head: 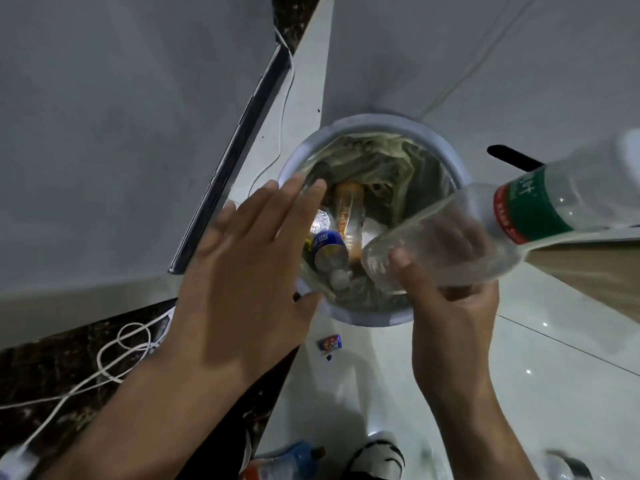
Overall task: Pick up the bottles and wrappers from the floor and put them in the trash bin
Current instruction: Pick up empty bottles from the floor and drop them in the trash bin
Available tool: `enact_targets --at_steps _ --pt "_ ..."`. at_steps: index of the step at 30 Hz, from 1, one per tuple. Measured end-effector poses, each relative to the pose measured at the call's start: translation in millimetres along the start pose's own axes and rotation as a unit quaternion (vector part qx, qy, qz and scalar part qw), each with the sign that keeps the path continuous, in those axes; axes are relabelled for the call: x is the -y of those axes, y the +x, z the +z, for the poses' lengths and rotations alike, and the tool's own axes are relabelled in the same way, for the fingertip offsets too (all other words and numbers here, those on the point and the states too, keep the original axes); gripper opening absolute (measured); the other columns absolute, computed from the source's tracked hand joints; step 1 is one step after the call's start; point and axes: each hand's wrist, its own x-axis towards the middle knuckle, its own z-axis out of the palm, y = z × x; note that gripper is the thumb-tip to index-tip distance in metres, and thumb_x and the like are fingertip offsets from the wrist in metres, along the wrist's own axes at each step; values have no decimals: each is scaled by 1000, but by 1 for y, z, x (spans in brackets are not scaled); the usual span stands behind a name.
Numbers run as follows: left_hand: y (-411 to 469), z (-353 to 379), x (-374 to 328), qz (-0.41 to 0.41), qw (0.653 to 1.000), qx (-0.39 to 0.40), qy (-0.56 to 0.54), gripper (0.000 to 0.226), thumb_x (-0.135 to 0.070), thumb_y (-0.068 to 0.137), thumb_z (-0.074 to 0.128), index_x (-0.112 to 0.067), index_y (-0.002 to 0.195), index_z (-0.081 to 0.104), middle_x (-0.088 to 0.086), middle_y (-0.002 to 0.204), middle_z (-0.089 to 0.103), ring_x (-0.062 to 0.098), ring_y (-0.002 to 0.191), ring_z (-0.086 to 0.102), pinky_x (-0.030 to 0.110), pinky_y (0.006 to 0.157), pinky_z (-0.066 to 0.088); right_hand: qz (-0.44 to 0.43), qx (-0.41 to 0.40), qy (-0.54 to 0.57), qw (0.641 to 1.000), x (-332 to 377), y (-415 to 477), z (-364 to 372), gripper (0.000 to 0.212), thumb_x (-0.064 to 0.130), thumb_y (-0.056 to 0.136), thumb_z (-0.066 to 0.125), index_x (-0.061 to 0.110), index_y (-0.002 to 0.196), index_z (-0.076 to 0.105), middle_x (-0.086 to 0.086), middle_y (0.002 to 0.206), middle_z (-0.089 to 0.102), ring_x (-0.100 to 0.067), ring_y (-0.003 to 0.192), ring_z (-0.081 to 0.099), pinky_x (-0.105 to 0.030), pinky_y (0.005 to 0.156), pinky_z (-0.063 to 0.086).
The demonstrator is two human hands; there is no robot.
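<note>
A round grey trash bin (pixel 429 131) with a clear liner stands on the white tile floor; inside lie an orange-labelled bottle (pixel 349 216), a blue-labelled bottle (pixel 327 249) and other rubbish. My right hand (pixel 450 317) grips the base of a large clear bottle with a green and red label (pixel 526 209), tilted over the bin's right rim. My left hand (pixel 249 258) hovers with straight fingers over the bin's left rim, holding nothing. A small blue and red wrapper (pixel 329 342) lies on the floor just in front of the bin.
A blue-labelled bottle (pixel 287 460) lies on the floor at the bottom edge beside a black and white shoe (pixel 377 459). White cables (pixel 117 355) loop over a dark marble strip on the left. A wooden panel (pixel 588 271) sits at right; a dark object (pixel 516 157) lies behind.
</note>
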Motion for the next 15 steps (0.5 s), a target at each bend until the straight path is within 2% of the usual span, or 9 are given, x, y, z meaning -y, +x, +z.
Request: enact_targets --at_steps 5,9,12,15 --pt "16 -4 -3 34 999 -17 -34 106 -54 67 72 -23 156 24 -6 161 28 16 149 28 49 113 37 -27 -6 10 1000 6 8 -1 68 21 65 87 9 126 60 2 110 74 -12 102 72 -22 79 57" --pt "23 1 -8 72 997 3 -4 120 -53 64 81 -25 160 14 -7 165 20 13 150 22 47 116 33 -49 48 -4 998 -1 18 8 70 17 68 89 4 129 58 -3 113 74 -13 104 71 -21 79 57" --pt "34 -1 -6 71 997 -23 14 115 -44 63 82 -20 159 22 -2 164 26 19 148 29 51 114 36 -75 80 -16 994 -5 33 19 66 15 75 84 5 133 54 -6 122 69 -17 113 68 -26 86 58" --pt "38 -7 -3 64 996 -52 37 120 -47 60 85 -20 159 22 -2 164 26 22 148 30 52 115 34 -102 95 -27 990 -2 50 25 62 18 76 85 17 131 55 -1 123 69 -17 116 66 -37 94 57"
